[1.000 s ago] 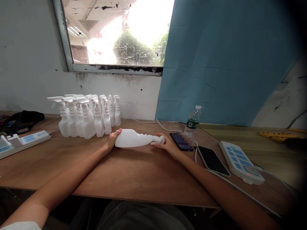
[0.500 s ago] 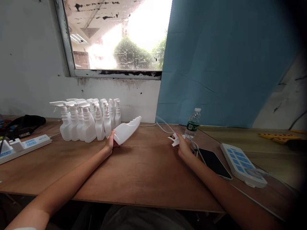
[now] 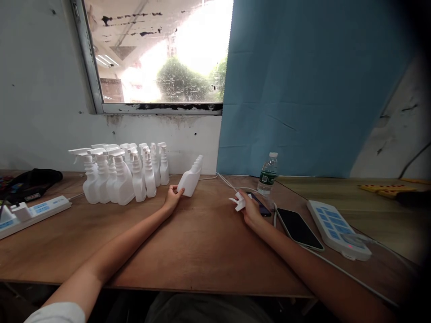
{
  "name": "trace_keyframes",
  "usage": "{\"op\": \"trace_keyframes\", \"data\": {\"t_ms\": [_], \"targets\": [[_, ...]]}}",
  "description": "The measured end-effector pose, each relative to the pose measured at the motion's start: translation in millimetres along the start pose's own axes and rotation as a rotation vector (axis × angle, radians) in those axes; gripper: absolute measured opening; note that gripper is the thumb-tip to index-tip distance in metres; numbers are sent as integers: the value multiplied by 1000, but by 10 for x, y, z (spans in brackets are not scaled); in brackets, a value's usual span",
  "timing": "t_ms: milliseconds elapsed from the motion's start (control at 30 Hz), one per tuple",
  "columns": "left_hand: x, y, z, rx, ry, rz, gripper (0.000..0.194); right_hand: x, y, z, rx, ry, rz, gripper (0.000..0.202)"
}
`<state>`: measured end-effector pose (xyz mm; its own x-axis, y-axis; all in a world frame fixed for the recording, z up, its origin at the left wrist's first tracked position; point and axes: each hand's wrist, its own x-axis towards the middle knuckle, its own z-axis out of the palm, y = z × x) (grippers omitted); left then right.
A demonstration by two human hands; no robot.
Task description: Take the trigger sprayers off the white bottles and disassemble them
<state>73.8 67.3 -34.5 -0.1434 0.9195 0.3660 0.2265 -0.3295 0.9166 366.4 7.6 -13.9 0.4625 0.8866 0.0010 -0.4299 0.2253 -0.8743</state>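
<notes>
My left hand (image 3: 173, 199) grips a white plastic spray bottle (image 3: 190, 180) low on its body. The bottle has no trigger head on its neck and leans to the right. In my right hand (image 3: 252, 210) is a white trigger sprayer head (image 3: 239, 202), its lever pointing left. The sprayer head's tube is hard to tell from the white cables behind it. Bottle and sprayer head are apart, over the middle of the table. Several white spray bottles (image 3: 124, 184) with trigger heads stand upright in a group left of my left hand.
A clear water bottle (image 3: 268, 175) stands behind my right hand. One phone (image 3: 257, 204) lies partly behind that hand, another phone (image 3: 299, 229) beside the forearm. Power strips lie at right (image 3: 338, 231) and left (image 3: 43, 211). A black strap with a lamp (image 3: 33, 186) is far left.
My left hand has moved right with the bottle, whose neck now points more upward. My right hand with the sprayer head has come slightly left and down, and a phone behind it now shows.
</notes>
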Motion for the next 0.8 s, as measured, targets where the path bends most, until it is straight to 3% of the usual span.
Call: {"op": "trace_keyframes", "data": {"t_ms": [100, 300, 567, 700, 800], "targets": [[112, 34, 203, 170, 3, -24, 31, 25, 47, -17, -6, -19, -15, 23], [267, 150, 749, 502, -118, -19, 27, 68, 137, -47, -90, -78, -64, 32], [363, 337, 1553, 661, -56, -33, 48, 96, 179, -49, -43, -1, -61, 29], [374, 348, 1667, 664, -32, -103, 55, 161, 224, -81, -63, 28, -115, 32], [356, 327, 1592, 641, -54, -98, 58, 185, 206, -107, -70, 110, -304, 31]]}}
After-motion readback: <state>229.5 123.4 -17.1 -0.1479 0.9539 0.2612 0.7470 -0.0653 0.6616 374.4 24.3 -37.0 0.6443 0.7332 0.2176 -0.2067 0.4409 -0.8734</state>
